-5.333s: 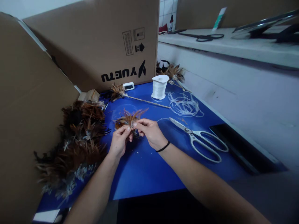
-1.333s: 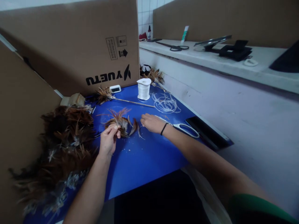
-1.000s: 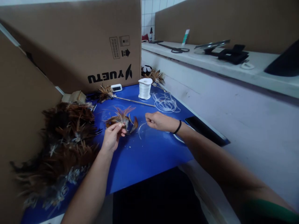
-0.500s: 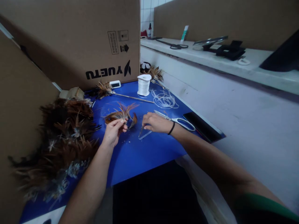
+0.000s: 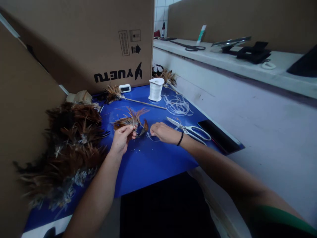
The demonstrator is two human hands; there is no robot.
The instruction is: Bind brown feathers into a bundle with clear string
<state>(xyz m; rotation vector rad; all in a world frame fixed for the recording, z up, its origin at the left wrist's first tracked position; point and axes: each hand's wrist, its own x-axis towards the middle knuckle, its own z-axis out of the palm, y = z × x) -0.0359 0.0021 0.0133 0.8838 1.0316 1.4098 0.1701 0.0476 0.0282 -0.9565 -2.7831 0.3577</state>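
Observation:
My left hand (image 5: 122,137) is closed in a pinch on a small bunch of brown and grey feathers (image 5: 135,117), its tips fanning upward. More brown feathers (image 5: 121,123) lie just behind those fingers. To the right, my right hand (image 5: 163,131) is curled low over the blue table, wearing a black wrist band. A thin clear strip (image 5: 153,138) loops out from under its fingers, which appear pinched on it; the fingertips are partly hidden. White-handled scissors (image 5: 189,129) lie open just beyond the right hand.
A heap of tied feather bunches (image 5: 76,145) covers the left side. Behind the hands are a feather-tipped stick (image 5: 145,103), a white spool (image 5: 156,90), tangled clear string (image 5: 178,106) and a small white display (image 5: 125,88). A dark phone (image 5: 220,137) lies right. A large cardboard box (image 5: 99,43) stands behind.
My right hand has turned and closed lower over the clear strip, which now curves from its fingers. The small brown piece it held no longer shows. The whole view shifts slightly.

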